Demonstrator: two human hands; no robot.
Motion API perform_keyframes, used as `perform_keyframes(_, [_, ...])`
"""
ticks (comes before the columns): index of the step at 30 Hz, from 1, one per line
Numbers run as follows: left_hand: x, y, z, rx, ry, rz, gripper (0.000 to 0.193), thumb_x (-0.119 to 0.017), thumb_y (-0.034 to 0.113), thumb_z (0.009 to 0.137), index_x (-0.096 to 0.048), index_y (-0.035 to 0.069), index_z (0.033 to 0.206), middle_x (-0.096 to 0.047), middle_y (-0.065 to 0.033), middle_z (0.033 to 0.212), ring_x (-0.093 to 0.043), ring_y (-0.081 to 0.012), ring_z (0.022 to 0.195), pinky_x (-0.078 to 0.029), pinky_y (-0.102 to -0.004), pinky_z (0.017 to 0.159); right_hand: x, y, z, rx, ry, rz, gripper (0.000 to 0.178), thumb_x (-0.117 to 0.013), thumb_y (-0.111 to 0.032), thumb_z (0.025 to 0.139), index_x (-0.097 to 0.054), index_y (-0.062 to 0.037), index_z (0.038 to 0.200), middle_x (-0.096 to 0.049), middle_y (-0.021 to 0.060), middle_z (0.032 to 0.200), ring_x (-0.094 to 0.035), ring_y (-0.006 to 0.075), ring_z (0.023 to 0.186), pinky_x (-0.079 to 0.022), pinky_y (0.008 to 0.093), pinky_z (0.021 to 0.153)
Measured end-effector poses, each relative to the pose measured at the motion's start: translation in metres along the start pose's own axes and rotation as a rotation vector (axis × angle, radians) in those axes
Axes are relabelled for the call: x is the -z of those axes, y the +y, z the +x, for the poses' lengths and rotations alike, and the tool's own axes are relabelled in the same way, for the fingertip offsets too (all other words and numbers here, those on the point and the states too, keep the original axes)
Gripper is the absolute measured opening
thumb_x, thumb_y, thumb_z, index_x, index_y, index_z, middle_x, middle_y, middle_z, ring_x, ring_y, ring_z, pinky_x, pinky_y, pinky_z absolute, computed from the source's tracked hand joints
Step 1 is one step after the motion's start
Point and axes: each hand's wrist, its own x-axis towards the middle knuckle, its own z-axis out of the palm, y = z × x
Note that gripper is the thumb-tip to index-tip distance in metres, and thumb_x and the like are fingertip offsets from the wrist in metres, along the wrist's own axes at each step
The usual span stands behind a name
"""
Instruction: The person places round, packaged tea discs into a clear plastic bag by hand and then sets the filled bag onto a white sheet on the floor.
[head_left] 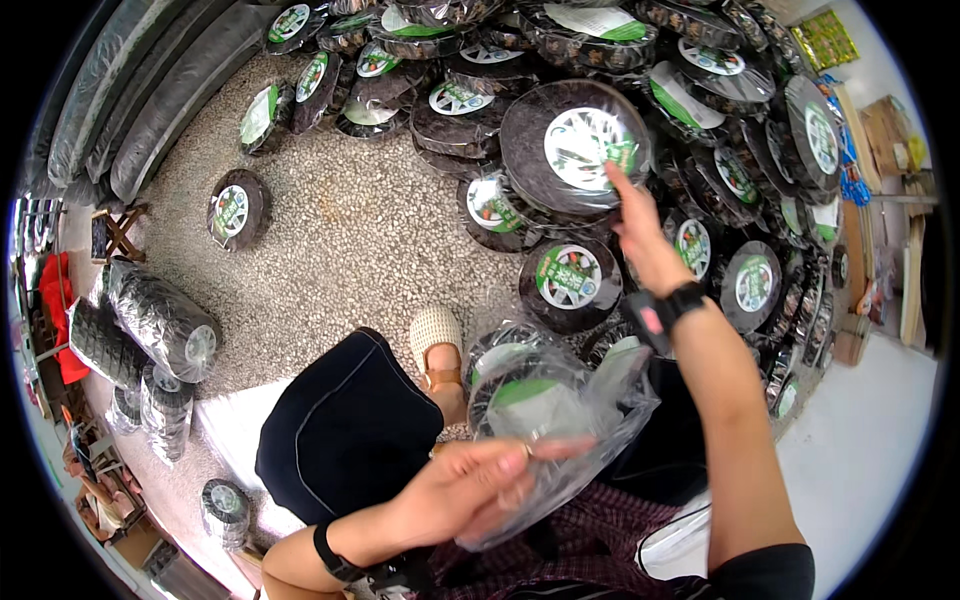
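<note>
My right hand point(648, 238) reaches out over the pile and grips the near right edge of a flat round dark roll point(530, 140), one digit lying on its white and green label. The other fingers are mostly hidden at the rim. The roll looks larger than its neighbours, and its label is a little blurred. Close to my body, my left hand point(480, 485) pinches a clear plastic bag point(610, 420), which hangs loosely; a green and white patch shows through it. Fingertips of this hand are smeared by motion.
Many similar wrapped rolls point(568, 285) are heaped ahead and to the right. One roll point(238, 210) lies apart on the speckled floor point(330, 250). Long wrapped dark bundles point(160, 130) stand far left; thick wrapped rolls point(165, 320) lie at left. My foot point(440, 345) is beside the pile.
</note>
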Motion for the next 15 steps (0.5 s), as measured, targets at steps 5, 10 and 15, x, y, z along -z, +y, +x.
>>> perform_keyframes(5, [0.011,-0.008,-0.004,-0.167,0.135,-0.130,0.047,-0.033,0.034,0.101,-0.048,0.000,0.129,-0.031,0.0075,0.049,-0.030,-0.0040,0.037,-0.024,-0.0186,0.037,0.019,-0.068,-0.197,0.105,-0.374,0.514,0.058,-0.044,-0.046,0.095,-0.039,-0.0043,0.135,-0.051,0.0112,0.130,-0.049,0.0261,0.121,-0.037,0.0435,0.104])
perform_keyframes(10, [0.047,-0.013,-0.013,-0.312,0.564,-0.153,0.043,-0.035,0.032,0.100,-0.045,0.003,0.130,-0.045,0.0025,0.062,-0.040,-0.0065,0.047,-0.035,-0.0193,0.047,0.044,-0.019,-0.280,0.729,-0.444,-0.648,0.049,-0.070,-0.026,0.074,-0.052,-0.0038,0.113,-0.046,0.0162,0.122,-0.050,0.0279,0.111,-0.042,0.0420,0.093])
perform_keyframes(15, [-0.001,-0.031,-0.039,-0.262,0.459,0.382,0.043,-0.033,0.030,0.101,-0.047,0.002,0.130,-0.035,0.0054,0.051,-0.032,-0.0056,0.041,-0.028,-0.0193,0.041,0.020,-0.073,-0.364,1.256,-0.644,-1.519,0.033,-0.076,-0.025,0.058,-0.063,-0.0064,0.082,-0.047,0.0171,0.117,-0.050,0.0317,0.106,-0.044,0.0406,0.084])
